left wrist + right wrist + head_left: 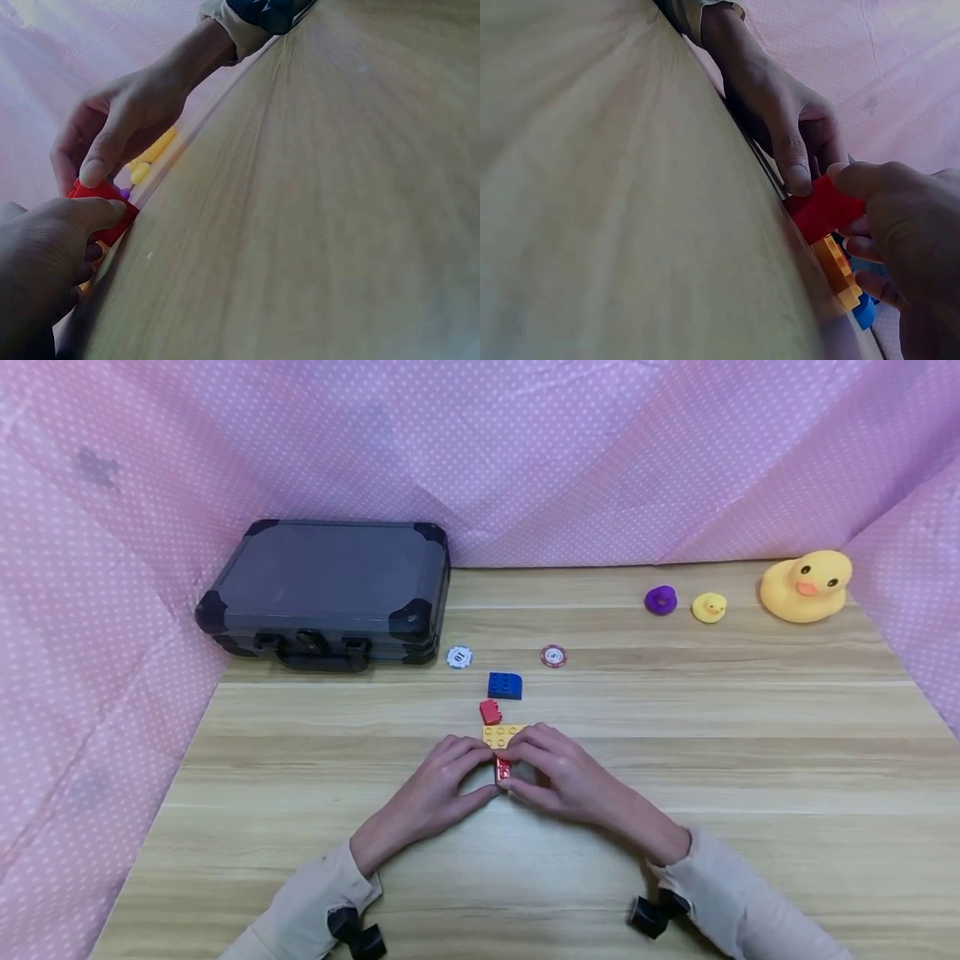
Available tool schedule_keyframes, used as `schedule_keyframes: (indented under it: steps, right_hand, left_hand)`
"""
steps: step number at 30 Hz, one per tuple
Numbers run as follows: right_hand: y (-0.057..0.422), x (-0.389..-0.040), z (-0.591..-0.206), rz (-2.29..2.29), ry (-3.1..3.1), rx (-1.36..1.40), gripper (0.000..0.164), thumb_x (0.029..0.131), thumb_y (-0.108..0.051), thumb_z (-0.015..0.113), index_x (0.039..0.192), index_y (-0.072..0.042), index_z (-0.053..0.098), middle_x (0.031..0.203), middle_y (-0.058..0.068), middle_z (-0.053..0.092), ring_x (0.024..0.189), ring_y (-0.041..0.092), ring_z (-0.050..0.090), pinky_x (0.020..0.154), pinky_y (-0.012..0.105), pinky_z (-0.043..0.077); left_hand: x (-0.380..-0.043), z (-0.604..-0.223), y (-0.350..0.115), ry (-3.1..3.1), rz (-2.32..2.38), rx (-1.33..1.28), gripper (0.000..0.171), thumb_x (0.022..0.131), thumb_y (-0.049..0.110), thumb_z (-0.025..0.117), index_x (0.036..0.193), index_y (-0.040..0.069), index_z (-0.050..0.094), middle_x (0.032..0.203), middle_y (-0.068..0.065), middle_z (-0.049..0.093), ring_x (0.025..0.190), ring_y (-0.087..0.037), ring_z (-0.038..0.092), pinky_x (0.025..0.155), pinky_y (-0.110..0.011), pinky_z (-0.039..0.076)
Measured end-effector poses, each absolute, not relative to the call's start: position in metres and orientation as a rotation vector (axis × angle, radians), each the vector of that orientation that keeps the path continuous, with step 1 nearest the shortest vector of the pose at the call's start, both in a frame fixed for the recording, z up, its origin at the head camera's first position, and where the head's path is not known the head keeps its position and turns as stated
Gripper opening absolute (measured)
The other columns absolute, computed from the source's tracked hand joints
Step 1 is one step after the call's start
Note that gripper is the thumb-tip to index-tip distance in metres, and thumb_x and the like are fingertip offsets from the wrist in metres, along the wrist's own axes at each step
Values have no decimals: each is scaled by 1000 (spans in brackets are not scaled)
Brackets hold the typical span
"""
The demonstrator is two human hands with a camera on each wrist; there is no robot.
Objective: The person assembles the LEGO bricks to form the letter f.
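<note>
A red toy brick [502,769] is between both hands at the middle of the table. My left hand [435,783] grips it from the left with thumb and fingertips, and my right hand [573,778] does so from the right. In the left wrist view, the left thumb lies along a side of the red brick [109,234]. Just beyond the fingers sits a yellow brick [496,737], partly covered by the right hand. Behind that lie a small red brick [491,712] with its studs facing right and a blue brick [505,686].
A dark grey case [330,577] stands at the back left. Near it lie a white chip [459,657] and a red chip [553,656]. At the back right sit a purple duck [660,600], a small yellow duck [708,607] and a large yellow duck [804,589]. Pink dotted cloth [540,460] hangs behind the table.
</note>
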State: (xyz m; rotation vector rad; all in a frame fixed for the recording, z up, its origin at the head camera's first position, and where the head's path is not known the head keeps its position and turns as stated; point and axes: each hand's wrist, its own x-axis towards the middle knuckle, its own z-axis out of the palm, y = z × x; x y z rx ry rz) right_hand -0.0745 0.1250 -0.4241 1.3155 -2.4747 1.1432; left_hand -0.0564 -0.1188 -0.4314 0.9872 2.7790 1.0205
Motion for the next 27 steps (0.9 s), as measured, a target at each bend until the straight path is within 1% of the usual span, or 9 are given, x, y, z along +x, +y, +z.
schedule_keyframes:
  steps: [4,12,18,22,27]
  right_hand:
    - [124,-75,-421,1075,-2505,1327,33,90,-21,82,119,-8,73,117,2,67,108,17,59,90,34,54]
    - [124,-74,-420,1005,-2484,1331,37,91,-25,81,121,-7,73,115,2,68,108,18,61,91,35,55]
    - [123,-74,-423,958,-2439,1339,38,90,-27,82,120,-6,72,115,3,68,105,17,62,90,33,55]
    - [120,-73,-423,924,-2452,1352,38,90,-27,82,119,-7,72,117,2,67,107,16,61,92,31,54]
    - [121,-72,-422,915,-2474,1334,40,90,-28,82,122,-7,71,120,2,67,108,16,60,93,33,54]
  left_hand:
    - [-56,-433,-119,2778,1015,975,45,91,28,83,129,7,70,130,-3,65,120,-19,54,102,-40,49]
    - [-56,-432,-120,2778,1026,982,44,93,30,81,130,9,69,131,-1,64,120,-18,54,103,-40,49]
    - [-56,-431,-119,2777,1017,976,44,93,30,81,129,9,69,130,-2,65,120,-18,54,103,-40,48]
    - [-54,-432,-119,2785,1010,950,43,93,30,81,129,9,70,130,-1,65,119,-18,54,102,-41,49]
    - [-55,-433,-119,2782,1025,960,42,93,29,81,129,10,70,130,0,65,119,-18,54,101,-41,49]
